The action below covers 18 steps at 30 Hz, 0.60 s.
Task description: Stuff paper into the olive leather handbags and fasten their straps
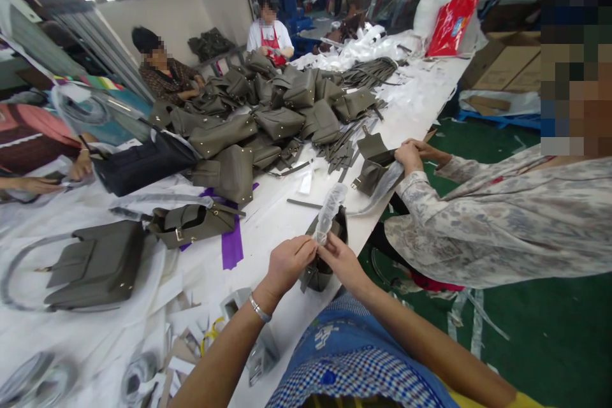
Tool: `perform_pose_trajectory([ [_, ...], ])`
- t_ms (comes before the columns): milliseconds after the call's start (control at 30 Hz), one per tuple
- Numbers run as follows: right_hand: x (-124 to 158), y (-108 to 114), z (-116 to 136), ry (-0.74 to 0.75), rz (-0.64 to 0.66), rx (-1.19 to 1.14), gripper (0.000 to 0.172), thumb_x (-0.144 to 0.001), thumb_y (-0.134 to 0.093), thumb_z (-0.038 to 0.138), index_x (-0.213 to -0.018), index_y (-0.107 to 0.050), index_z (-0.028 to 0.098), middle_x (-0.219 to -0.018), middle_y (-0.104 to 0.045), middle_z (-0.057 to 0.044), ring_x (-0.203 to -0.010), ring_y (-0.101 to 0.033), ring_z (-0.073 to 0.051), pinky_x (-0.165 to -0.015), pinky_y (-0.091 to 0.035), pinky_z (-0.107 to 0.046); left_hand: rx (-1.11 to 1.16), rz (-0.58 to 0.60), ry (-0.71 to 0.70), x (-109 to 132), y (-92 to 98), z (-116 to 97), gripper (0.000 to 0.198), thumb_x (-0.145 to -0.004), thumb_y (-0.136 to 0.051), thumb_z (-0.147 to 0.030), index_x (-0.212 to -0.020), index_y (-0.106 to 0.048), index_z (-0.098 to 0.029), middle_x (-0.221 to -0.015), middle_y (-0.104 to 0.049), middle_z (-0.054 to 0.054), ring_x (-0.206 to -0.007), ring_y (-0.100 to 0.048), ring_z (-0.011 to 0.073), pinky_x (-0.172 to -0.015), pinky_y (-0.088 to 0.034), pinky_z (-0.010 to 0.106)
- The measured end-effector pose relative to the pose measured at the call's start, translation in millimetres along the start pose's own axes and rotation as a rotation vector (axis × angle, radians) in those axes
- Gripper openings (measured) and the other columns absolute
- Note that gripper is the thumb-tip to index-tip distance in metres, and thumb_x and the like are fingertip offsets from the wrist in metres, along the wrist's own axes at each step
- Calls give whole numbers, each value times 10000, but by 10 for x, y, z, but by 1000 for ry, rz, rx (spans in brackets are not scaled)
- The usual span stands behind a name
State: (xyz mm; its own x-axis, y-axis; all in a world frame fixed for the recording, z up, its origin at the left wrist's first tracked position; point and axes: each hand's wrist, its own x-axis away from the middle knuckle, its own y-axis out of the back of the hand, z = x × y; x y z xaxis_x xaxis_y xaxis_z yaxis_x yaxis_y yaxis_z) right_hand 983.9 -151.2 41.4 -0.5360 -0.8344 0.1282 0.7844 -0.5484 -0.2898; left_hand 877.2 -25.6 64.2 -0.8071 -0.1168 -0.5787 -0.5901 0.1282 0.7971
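A small olive-grey handbag (319, 279) stands at the table edge, right in front of my body. Above it rises a strap wrapped in clear plastic (331, 209). My left hand (292, 260) is closed, its fingertips pinching the lower end of this wrapped strap from the left. From the right, my right hand (342, 260) pinches the same spot, thumb and fingers pressed together. Both hands nearly touch and hide part of the bag's opening. What exactly lies between the fingertips is partly covered.
Many olive bags (296, 92) are heaped mid-table, beside a black bag (143, 162). A grey tape dispenser (261, 350) stands left of my body. At right, a co-worker's hands (414, 156) hold another bag (375, 162). Purple tape (233, 245) marks the white table.
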Motion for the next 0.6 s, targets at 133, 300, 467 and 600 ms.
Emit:
perform_pose_trajectory([
  [133, 131, 25, -211, -34, 155, 270, 271, -845, -658, 412, -984, -704, 185, -933, -734, -35, -895, -679, -221, -847, -542, -354, 3, 57, 27, 114, -10, 25, 158, -961, -508, -219, -1009, -652, -178, -980, -725, 59, -866, -672, 168, -737, -528, 271],
  [300, 110, 65, -149, 81, 5, 617, 246, -920, -535, 315, -808, -718, 195, -779, -713, -5, -762, -645, -187, -753, -510, -291, 50, 207, 61, 345, -1, 31, 186, -982, -462, -241, -1023, -635, -183, -965, -709, 52, -848, -649, 170, -722, -508, 272],
  [467, 138, 126, -245, 72, 164, 679, 318, -852, -630, 262, -1162, -681, 213, -1127, -715, -51, -1020, -656, -235, -943, -486, -357, 142, 344, 161, 690, 0, -28, 188, -977, -464, -267, -989, -641, -204, -906, -692, 22, -772, -623, 159, -665, -483, 248],
  [600, 208, 163, -406, 40, 227, 895, 442, -776, -688, 189, -1216, -652, 157, -1195, -681, -127, -1120, -615, -288, -1010, -447, -411, 277, 375, 284, 888, -56, -87, 149, -944, -507, -240, -926, -653, -218, -855, -679, 1, -728, -619, 140, -634, -478, 223],
])
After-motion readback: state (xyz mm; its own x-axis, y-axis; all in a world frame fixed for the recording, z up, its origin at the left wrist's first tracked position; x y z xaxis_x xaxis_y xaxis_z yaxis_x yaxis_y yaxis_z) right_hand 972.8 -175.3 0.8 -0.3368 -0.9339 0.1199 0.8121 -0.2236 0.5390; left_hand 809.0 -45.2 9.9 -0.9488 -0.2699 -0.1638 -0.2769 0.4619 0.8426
